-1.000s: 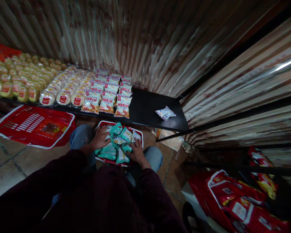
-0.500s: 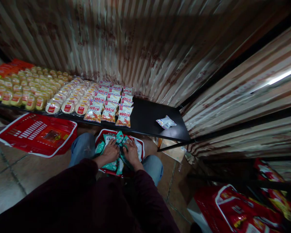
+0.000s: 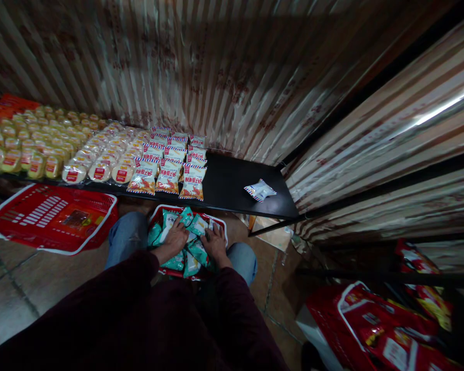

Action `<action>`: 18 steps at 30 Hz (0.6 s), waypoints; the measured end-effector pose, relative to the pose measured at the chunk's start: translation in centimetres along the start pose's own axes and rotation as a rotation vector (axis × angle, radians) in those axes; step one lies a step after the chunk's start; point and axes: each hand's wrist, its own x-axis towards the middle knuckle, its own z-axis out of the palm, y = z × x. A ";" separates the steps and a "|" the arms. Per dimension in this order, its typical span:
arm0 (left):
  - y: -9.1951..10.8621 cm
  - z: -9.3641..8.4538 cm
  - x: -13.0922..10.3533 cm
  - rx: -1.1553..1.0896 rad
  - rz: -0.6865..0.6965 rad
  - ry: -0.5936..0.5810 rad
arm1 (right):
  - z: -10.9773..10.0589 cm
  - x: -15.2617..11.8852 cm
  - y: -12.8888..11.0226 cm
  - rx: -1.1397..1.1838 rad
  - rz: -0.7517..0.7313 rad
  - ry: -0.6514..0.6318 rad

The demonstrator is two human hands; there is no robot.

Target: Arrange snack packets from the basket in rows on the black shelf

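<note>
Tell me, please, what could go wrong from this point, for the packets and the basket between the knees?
The teal packets lie heaped at odd angles in the red basket, so some may slip over its rim if it tilts.
The front striped packets stand close to the edge of the black shelf; a bump could tip one off.
The second basket sits near the left knee and might get knocked.

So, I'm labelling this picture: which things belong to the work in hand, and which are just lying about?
In hand:
- green packets, under the left hand and right hand
- basket between the knees, holding them

Lying about:
- white packets in rows
- lone white packet
- red basket at far left
</note>
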 end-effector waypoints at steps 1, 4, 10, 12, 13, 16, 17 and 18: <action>0.0 -0.2 -0.1 0.001 0.001 0.005 | 0.1 0.0 0.2 0.018 -0.005 0.020; 0.0 -0.9 -0.5 -0.022 -0.011 0.033 | 0.2 0.1 0.8 0.059 0.004 0.040; -0.5 -2.2 -1.3 -0.099 0.007 0.023 | 0.6 0.6 1.8 0.177 -0.048 0.102; -0.8 -2.4 -1.3 -0.134 -0.049 0.026 | 0.5 0.7 1.6 0.247 -0.060 0.186; -0.9 -2.4 -1.2 -0.148 -0.084 0.024 | 0.3 0.7 1.4 0.283 -0.060 0.227; -1.1 -2.3 -0.7 -0.169 -0.156 0.003 | -0.5 0.0 1.0 0.367 -0.088 0.305; -1.2 -2.3 -0.5 -0.173 -0.170 -0.002 | -0.7 -0.5 0.9 0.381 -0.118 0.305; -1.2 -2.4 -0.4 -0.175 -0.177 -0.004 | -0.9 -1.0 0.9 0.388 -0.145 0.300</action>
